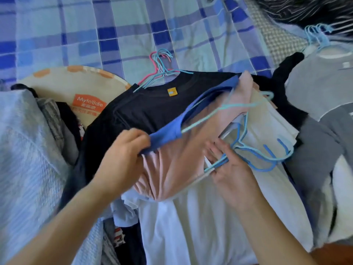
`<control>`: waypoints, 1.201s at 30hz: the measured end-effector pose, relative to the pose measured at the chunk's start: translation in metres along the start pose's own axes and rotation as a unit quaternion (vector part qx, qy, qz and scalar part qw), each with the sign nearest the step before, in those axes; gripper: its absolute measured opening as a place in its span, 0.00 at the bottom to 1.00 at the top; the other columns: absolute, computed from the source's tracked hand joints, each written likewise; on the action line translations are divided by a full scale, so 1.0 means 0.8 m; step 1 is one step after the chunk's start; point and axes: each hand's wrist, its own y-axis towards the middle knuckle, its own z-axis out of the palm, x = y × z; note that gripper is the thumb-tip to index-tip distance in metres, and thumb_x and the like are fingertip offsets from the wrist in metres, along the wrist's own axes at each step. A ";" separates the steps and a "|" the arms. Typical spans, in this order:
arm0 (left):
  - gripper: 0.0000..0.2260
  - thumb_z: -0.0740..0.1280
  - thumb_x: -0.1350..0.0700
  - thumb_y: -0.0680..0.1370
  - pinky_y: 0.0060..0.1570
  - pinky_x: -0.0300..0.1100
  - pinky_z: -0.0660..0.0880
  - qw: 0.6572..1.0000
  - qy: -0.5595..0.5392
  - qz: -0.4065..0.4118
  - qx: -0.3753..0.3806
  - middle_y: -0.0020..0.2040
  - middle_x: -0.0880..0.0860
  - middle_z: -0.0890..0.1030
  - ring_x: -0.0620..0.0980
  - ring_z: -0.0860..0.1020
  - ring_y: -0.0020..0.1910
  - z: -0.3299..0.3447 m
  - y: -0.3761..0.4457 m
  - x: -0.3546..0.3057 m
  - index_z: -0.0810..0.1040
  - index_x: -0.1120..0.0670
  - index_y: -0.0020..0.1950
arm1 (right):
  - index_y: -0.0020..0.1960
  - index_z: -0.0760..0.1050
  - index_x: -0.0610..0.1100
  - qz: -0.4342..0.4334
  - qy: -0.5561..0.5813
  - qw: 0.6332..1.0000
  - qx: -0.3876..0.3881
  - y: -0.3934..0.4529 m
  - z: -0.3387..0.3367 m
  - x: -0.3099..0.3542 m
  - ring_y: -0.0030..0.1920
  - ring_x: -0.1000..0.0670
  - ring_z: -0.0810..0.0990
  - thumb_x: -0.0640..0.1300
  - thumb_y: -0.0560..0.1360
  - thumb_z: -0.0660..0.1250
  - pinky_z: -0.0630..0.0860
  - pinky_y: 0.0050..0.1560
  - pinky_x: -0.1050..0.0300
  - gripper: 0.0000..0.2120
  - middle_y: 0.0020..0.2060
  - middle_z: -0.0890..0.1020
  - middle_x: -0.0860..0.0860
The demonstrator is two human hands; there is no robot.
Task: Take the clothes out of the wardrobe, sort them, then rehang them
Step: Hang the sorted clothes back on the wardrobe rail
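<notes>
A pink shirt with a blue collar [172, 165] is bunched over a pile of clothes on the bed. My left hand [124, 155] pinches its blue collar [172, 131] at the near end. My right hand [231, 169] rests on the shirt's right side with several blue wire hangers [256, 155] hooked across its fingers. A light-blue hanger [219, 113] sticks out of the collar opening. Under it lie a black T-shirt with a yellow label [152, 108] and white shirts [210, 226].
Pink and blue hangers [160, 67] lie above the black T-shirt on the blue checked bedsheet [95, 35]. A round cream tray with an orange label [76, 87] sits at left. Grey garments on hangers [321, 88] lie at right, and a pale blue blanket [28, 150] at left.
</notes>
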 end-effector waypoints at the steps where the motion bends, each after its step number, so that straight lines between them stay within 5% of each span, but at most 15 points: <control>1: 0.10 0.57 0.62 0.68 0.47 0.44 0.69 0.998 0.022 0.025 0.055 0.46 0.51 0.76 0.56 0.74 0.44 0.019 -0.029 -0.021 0.76 0.53 0.43 | 0.67 0.74 0.43 -0.004 0.016 0.999 0.049 -0.009 0.005 0.005 0.63 0.47 0.80 0.42 0.79 0.61 0.71 0.65 0.50 0.17 0.63 0.81 0.47; 3: 0.13 0.56 0.59 0.68 0.48 0.48 0.73 0.987 0.035 0.004 0.155 0.50 0.50 0.75 0.56 0.74 0.44 0.061 -0.077 -0.048 0.75 0.52 0.49 | 0.69 0.70 0.43 -0.013 0.028 0.992 0.118 -0.029 0.012 0.008 0.68 0.46 0.76 0.40 0.74 0.62 0.67 0.69 0.49 0.23 0.67 0.78 0.47; 4: 0.17 0.56 0.58 0.68 0.51 0.50 0.74 0.980 0.020 -0.025 0.196 0.54 0.50 0.76 0.56 0.74 0.48 0.077 -0.090 -0.051 0.75 0.52 0.54 | 0.65 0.73 0.44 -0.018 0.012 0.992 0.127 -0.033 0.017 0.006 0.63 0.47 0.79 0.38 0.73 0.62 0.69 0.65 0.51 0.20 0.61 0.81 0.48; 6: 0.20 0.58 0.59 0.68 0.58 0.47 0.73 0.966 -0.037 -0.065 0.247 0.60 0.47 0.76 0.53 0.74 0.54 0.095 -0.102 -0.042 0.77 0.52 0.59 | 0.45 0.74 0.47 -0.041 -0.015 0.998 0.046 -0.026 0.018 -0.005 0.39 0.53 0.78 0.35 0.76 0.64 0.70 0.47 0.60 0.07 0.37 0.77 0.51; 7: 0.20 0.60 0.58 0.69 0.59 0.45 0.72 0.960 -0.075 -0.090 0.253 0.59 0.45 0.78 0.51 0.75 0.55 0.098 -0.099 -0.041 0.79 0.51 0.58 | 0.38 0.67 0.49 -0.054 -0.029 0.998 -0.030 -0.016 0.013 -0.012 0.30 0.55 0.69 0.34 0.77 0.64 0.65 0.39 0.62 0.14 0.30 0.68 0.53; 9: 0.16 0.62 0.61 0.72 0.59 0.39 0.73 0.941 -0.159 -0.203 0.218 0.55 0.42 0.81 0.45 0.78 0.53 0.099 -0.089 -0.045 0.83 0.50 0.55 | 0.35 0.59 0.51 -0.043 -0.053 0.986 -0.151 0.008 -0.007 -0.017 0.25 0.56 0.58 0.36 0.79 0.63 0.58 0.30 0.63 0.20 0.27 0.59 0.54; 12: 0.18 0.60 0.68 0.76 0.56 0.33 0.71 0.911 -0.176 -0.328 0.178 0.53 0.43 0.82 0.44 0.79 0.55 0.099 -0.091 -0.068 0.85 0.52 0.55 | 0.36 0.66 0.47 0.065 -0.078 0.973 -0.209 0.017 -0.053 -0.017 0.24 0.56 0.63 0.43 0.82 0.62 0.62 0.30 0.63 0.16 0.22 0.63 0.55; 16: 0.17 0.61 0.64 0.78 0.56 0.35 0.68 0.906 -0.132 -0.321 0.242 0.60 0.45 0.81 0.48 0.77 0.61 0.083 -0.094 -0.089 0.84 0.49 0.60 | 0.38 0.69 0.47 0.094 -0.114 0.974 -0.171 0.001 -0.045 -0.003 0.26 0.54 0.70 0.46 0.83 0.61 0.66 0.34 0.58 0.15 0.19 0.64 0.54; 21: 0.11 0.63 0.59 0.81 0.36 0.24 0.69 0.895 -0.225 -0.375 0.085 0.48 0.42 0.82 0.43 0.78 0.42 0.012 -0.097 -0.175 0.82 0.45 0.53 | 0.39 0.72 0.45 0.029 -0.089 0.993 -0.070 -0.088 0.015 0.016 0.25 0.54 0.67 0.48 0.83 0.61 0.63 0.36 0.58 0.15 0.21 0.62 0.54; 23: 0.10 0.64 0.57 0.81 0.41 0.25 0.71 0.871 -0.306 -0.382 0.035 0.49 0.42 0.84 0.38 0.80 0.44 -0.014 -0.109 -0.221 0.84 0.45 0.51 | 0.39 0.72 0.43 0.005 -0.047 0.998 -0.043 -0.143 0.014 0.026 0.26 0.54 0.63 0.47 0.83 0.61 0.63 0.35 0.59 0.15 0.24 0.59 0.53; 26: 0.10 0.65 0.58 0.79 0.55 0.40 0.76 0.856 -0.384 -0.347 0.021 0.51 0.42 0.85 0.44 0.82 0.53 -0.042 -0.128 -0.291 0.85 0.46 0.49 | 0.38 0.72 0.43 -0.034 -0.013 0.999 -0.028 -0.225 -0.012 0.038 0.25 0.55 0.59 0.45 0.84 0.60 0.59 0.31 0.61 0.16 0.25 0.56 0.53; 31: 0.13 0.61 0.65 0.81 0.54 0.42 0.77 0.862 -0.425 -0.258 0.105 0.52 0.49 0.86 0.49 0.84 0.51 -0.063 -0.157 -0.407 0.84 0.54 0.55 | 0.36 0.69 0.43 -0.150 -0.052 0.987 -0.022 -0.364 -0.095 0.095 0.30 0.52 0.52 0.40 0.82 0.63 0.56 0.31 0.59 0.15 0.33 0.50 0.47; 36: 0.13 0.62 0.64 0.81 0.58 0.46 0.78 0.851 -0.481 -0.178 0.118 0.53 0.51 0.86 0.50 0.84 0.52 -0.053 -0.181 -0.549 0.84 0.53 0.56 | 0.49 0.73 0.36 -0.290 -0.104 0.951 -0.012 -0.519 -0.183 0.187 0.25 0.53 0.59 0.41 0.82 0.62 0.65 0.39 0.55 0.08 0.29 0.53 0.49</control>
